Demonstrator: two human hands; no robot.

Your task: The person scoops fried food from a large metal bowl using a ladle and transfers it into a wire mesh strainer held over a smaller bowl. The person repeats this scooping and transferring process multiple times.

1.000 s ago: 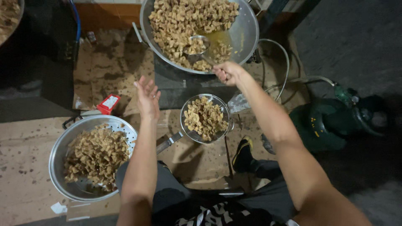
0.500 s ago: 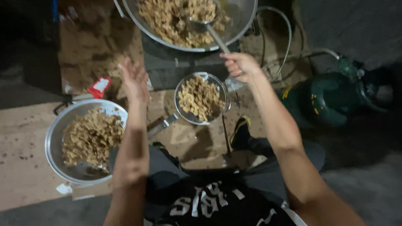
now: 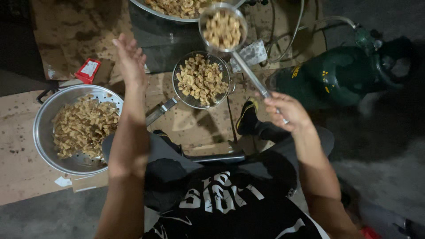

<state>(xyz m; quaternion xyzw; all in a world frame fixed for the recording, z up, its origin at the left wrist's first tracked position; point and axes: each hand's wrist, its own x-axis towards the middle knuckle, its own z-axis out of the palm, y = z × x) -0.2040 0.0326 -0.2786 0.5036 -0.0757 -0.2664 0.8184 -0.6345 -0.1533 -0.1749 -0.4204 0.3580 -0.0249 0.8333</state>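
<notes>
A dark green metal gas cylinder (image 3: 336, 73) lies on its side at right, a pale hose (image 3: 330, 20) curving from its valve. A small red packet (image 3: 88, 70) rests on stained brown cardboard (image 3: 66, 31) at upper left. A black shoe with yellow trim (image 3: 247, 117) stands on the cardboard near the centre.

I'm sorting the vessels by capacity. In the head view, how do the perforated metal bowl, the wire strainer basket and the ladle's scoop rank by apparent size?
1. Perforated metal bowl, clearly largest.
2. Wire strainer basket.
3. Ladle scoop, held by the right hand; it is raised nearer the camera, so its real size may be smaller than it looks.
</notes>
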